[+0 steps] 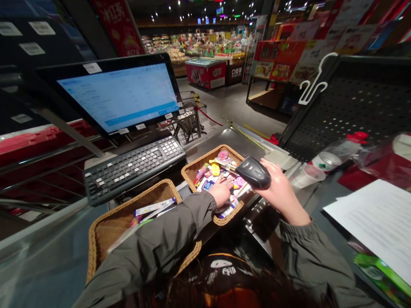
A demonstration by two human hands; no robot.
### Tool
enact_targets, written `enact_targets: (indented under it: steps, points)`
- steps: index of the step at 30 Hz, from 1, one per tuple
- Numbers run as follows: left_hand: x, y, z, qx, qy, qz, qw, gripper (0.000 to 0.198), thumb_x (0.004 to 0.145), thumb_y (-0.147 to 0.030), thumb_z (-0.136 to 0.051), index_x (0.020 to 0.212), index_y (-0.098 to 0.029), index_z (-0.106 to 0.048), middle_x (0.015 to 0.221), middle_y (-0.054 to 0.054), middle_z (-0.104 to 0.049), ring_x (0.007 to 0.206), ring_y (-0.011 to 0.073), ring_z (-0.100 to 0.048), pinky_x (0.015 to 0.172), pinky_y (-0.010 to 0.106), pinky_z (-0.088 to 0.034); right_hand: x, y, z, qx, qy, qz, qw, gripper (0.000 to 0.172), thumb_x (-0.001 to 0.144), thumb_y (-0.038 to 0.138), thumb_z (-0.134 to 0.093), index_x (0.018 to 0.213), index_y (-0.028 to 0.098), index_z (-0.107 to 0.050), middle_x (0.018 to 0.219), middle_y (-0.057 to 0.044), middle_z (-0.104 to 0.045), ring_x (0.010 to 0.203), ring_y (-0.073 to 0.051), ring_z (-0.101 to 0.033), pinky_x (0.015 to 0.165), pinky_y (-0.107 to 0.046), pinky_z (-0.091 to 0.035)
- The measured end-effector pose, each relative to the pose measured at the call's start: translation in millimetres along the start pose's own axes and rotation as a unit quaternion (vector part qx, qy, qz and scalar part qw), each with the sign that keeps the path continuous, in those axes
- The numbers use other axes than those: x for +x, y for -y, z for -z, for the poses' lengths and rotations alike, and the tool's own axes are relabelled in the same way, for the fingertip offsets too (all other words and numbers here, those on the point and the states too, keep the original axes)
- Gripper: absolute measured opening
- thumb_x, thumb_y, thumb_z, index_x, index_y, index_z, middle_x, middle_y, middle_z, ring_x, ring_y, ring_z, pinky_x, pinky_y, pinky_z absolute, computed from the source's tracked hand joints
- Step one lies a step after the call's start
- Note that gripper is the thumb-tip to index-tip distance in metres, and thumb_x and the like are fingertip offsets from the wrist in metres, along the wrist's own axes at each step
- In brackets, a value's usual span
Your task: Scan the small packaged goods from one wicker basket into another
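Observation:
My right hand (276,192) is wrapped round a black barcode scanner (253,172), whose head points left over the wicker basket. Down in that wicker basket (192,167) is my left hand (223,191), with its fingers apart on a heap of small wrapped sweets (205,185). Among them are a yellow packet (215,169) and a round pink one (222,155). Its fingertips are partly lost among the wrappers. A second, larger wicker basket (105,226) lies under my left forearm and holds several long thin packets (156,208); my sleeve hides part of it.
A keyboard (136,167) and a lit monitor (125,94) stand to the left. On the right are plastic cups (308,175), a red-capped bottle (351,143), printed sheets (375,226) and a black perforated panel (362,102) with a white hook (313,87).

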State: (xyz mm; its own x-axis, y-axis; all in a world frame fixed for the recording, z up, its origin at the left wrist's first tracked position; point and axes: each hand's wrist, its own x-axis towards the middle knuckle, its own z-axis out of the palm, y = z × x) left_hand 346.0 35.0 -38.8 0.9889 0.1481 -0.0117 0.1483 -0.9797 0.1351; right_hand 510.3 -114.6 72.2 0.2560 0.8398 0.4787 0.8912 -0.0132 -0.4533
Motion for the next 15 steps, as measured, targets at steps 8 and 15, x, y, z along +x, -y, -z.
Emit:
enact_targets:
  steps: [8,15]
  points:
    - [-4,28,59.0,-0.051,-0.043,0.12,0.991,0.012,0.082,-0.021,-0.063,0.083,-0.024,-0.075,0.139,0.005,-0.062,0.144,0.0327,-0.038,0.118,0.071,-0.007,3,6,2,0.005,-0.017,0.006,1.0,0.042,0.074,0.037,-0.067,0.113,0.022,-0.063,0.123,-0.016,-0.067,0.129,-0.04,-0.054,0.111,-0.069,-0.033]
    - [-81,45,166.1,-0.074,-0.204,0.203,0.955,0.021,0.089,-0.028,-0.057,0.079,-0.021,-0.073,0.145,0.005,-0.056,0.147,0.0345,-0.032,0.114,0.075,-0.015,1,29,6,0.005,-0.056,0.059,0.997,0.04,0.082,0.038,-0.063,0.118,0.022,-0.06,0.124,-0.015,-0.065,0.133,-0.038,-0.051,0.115,-0.066,-0.03]
